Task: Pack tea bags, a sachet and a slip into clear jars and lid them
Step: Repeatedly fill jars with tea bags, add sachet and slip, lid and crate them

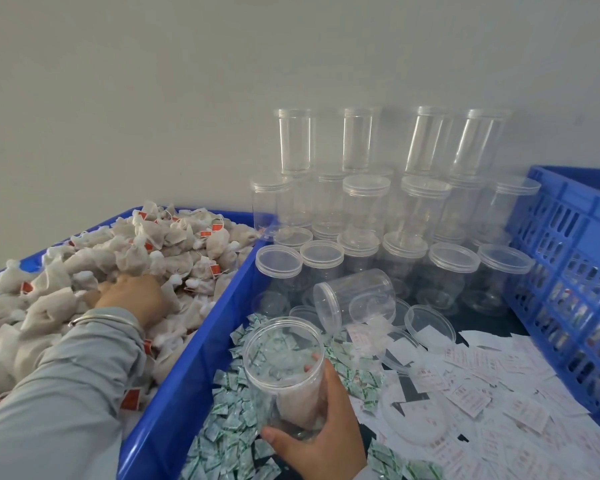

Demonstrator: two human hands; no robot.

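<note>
The right hand [321, 431] grips an open clear jar [284, 368] round its lower wall, tilted over the green sachets [229, 427] at the desk's near edge. The left hand [132, 296] lies knuckles-up in the tea bags [118, 258] heaped in the blue tray [187, 368] on the left; its fingers are buried, so I cannot tell whether they hold any. Tangled strings could drag extra bags over the tray wall. A wide reach might knock the stacked jars [364, 209] by the wall, or the jar lying on its side [357, 296].
</note>
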